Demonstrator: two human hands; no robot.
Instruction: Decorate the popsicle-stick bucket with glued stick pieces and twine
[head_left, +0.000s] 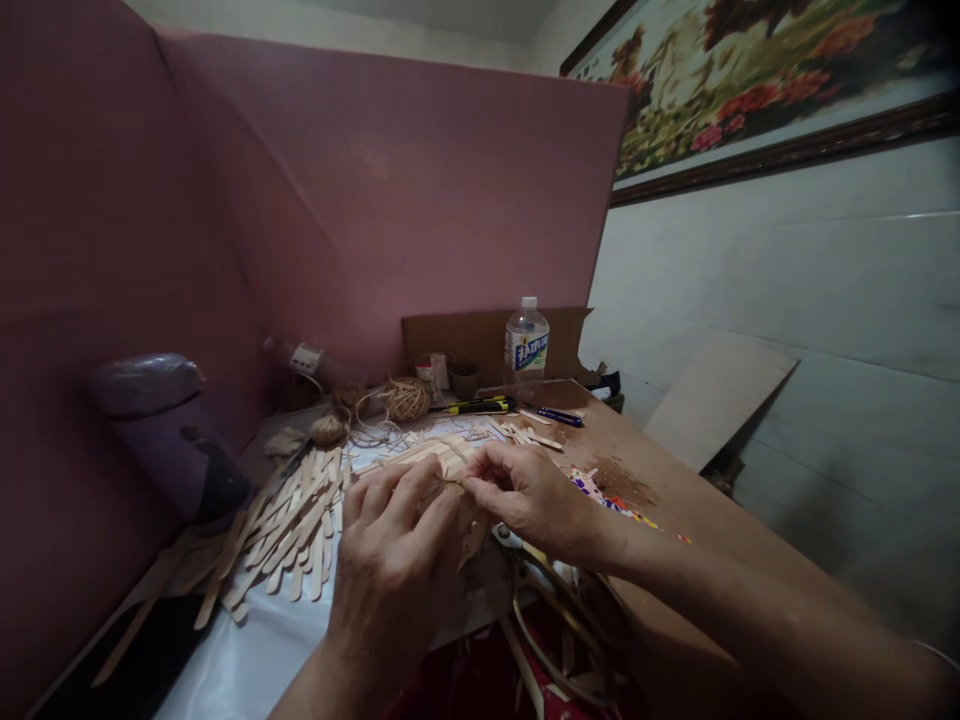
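Observation:
My left hand (394, 545) and my right hand (525, 490) meet over the table's middle, fingertips pinched together on a small wooden stick piece (448, 483) with thin twine at it. Both hands are closed around that piece; most of it is hidden by the fingers. A pile of flat wooden craft sticks (289, 525) lies fanned out just left of my left hand on a white sheet (262, 650). More sticks (525, 435) lie beyond my right hand.
A ball of twine (407, 398), a smaller ball (328, 430), a yellow-black utility knife (480, 406), a blue pen (561, 417) and a water bottle (526, 343) stand at the back. Pink boards (375, 200) wall the table's back and left. A purple object (169, 430) sits at left.

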